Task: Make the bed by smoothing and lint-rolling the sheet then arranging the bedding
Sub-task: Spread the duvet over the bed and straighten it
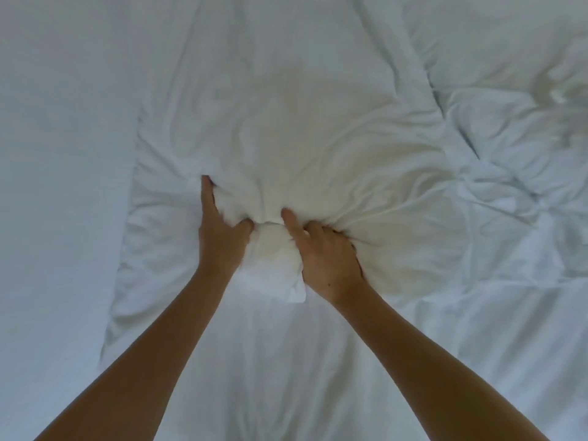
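I see my left hand (219,237) and right hand (327,259) both gripping a bunched corner of the white duvet (318,148). The smooth sheet (57,186) lies left of the duvet; rumpled folds spread to its right.

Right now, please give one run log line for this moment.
left hand: grips duvet bunch | right hand: grips same bunch | sheet: flat at left

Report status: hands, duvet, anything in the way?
Left hand and right hand both grip a bunched fold of the duvet. Duvet heavily wrinkled, flat sheet on left. Nothing blocking.
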Demonstrator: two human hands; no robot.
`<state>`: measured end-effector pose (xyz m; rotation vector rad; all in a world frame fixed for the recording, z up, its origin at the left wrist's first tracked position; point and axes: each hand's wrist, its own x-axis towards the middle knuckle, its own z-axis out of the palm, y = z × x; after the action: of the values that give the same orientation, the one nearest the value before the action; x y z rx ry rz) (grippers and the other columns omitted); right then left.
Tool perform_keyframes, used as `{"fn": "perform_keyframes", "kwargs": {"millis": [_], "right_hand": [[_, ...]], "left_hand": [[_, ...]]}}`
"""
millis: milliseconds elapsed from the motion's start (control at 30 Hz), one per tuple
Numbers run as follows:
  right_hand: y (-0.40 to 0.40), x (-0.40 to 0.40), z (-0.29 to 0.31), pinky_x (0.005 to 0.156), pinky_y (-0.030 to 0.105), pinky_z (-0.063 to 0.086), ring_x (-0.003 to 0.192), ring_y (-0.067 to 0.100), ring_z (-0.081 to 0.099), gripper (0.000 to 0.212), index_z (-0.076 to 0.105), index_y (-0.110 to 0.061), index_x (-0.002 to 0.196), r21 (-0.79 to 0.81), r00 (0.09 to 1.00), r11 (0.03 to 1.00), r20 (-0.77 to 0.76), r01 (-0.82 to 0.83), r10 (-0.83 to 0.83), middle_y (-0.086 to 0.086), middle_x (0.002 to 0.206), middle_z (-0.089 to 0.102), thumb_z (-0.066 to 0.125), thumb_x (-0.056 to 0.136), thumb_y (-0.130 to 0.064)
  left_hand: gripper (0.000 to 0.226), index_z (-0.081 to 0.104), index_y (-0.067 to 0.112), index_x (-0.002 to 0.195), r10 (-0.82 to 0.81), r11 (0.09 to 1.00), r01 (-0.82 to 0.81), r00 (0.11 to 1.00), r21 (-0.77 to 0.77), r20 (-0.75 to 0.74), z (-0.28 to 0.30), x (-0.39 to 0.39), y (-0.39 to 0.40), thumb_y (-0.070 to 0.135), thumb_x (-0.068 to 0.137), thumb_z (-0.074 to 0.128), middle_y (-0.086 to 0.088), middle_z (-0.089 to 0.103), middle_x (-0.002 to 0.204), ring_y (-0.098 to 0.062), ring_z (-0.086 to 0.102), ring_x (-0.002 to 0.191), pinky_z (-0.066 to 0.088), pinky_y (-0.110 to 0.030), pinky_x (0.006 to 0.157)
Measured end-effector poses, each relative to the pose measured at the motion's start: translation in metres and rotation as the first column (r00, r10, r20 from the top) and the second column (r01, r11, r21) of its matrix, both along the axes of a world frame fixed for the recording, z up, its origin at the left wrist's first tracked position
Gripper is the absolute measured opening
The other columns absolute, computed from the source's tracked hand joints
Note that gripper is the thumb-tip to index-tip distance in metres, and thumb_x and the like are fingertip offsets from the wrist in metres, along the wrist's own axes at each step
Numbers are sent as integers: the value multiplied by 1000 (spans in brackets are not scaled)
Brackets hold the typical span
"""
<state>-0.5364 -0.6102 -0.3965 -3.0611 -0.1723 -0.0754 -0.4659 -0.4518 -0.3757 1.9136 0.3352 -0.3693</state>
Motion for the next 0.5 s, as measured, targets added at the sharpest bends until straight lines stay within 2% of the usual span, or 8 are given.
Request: {"fn": "perform_keyframes", "kwargs": {"millis": [67,100,133,200,267,333,400,500], "right_hand": [[-11,5,12,39,28,37,44,21,48,64,50,-21,136,-27,996,996,24,-90,91,6,70,54,58,73,-12],[-22,13,19,39,27,37,44,21,48,56,53,-22,134,-50,989,989,51,-137,139,6,71,53,53,79,-13],[-40,27,31,39,28,37,45,21,48,52,53,-24,134,-96,981,982,87,-162,171,6,72,54,50,83,-14],[-91,76,78,43,30,41,48,24,51,56,49,-26,136,-226,969,968,196,-107,153,10,78,58,55,82,-10],[-156,139,153,57,39,47,68,33,57,72,44,-25,141,-241,943,960,328,144,-60,20,95,59,60,76,0],[-209,198,234,86,51,41,106,44,51,78,26,-24,151,-155,831,866,401,475,-384,28,125,48,54,82,1],[-226,226,279,109,55,26,134,45,31,76,13,-22,153,-87,709,772,470,629,-525,27,148,30,55,91,-12],[-196,214,261,117,53,9,146,40,10,85,3,-16,154,-52,772,795,283,604,-568,24,158,10,60,93,-32]], "left_hand": [[97,12,31,154,-20,1000,20,999,0,-31,16,1,-3,-6,79,62,9,36,150,0,57,106,48,-13,76],[96,12,30,154,-80,997,80,996,14,-27,31,6,-9,-6,80,60,6,32,155,-12,55,118,51,-22,83],[94,10,26,155,-165,986,165,986,35,8,48,17,-20,-6,81,59,3,28,158,-17,46,131,46,-26,96],[92,5,18,155,-386,921,371,909,117,156,94,64,-58,-13,81,51,-2,18,161,-19,26,144,29,-16,106],[93,0,14,154,-599,801,535,735,271,319,159,136,-110,-15,81,50,-10,1,162,-25,10,149,14,-14,112],[92,1,20,155,-728,685,589,570,428,382,236,200,-157,2,87,61,-11,-13,162,-27,-4,150,8,-30,119],[83,7,25,156,-754,657,603,544,453,368,296,236,-185,25,92,61,-4,-6,163,-21,1,150,12,-35,120],[70,14,28,155,-837,537,671,500,511,223,293,223,-186,33,97,54,0,3,163,-19,6,150,12,-34,120]]}}
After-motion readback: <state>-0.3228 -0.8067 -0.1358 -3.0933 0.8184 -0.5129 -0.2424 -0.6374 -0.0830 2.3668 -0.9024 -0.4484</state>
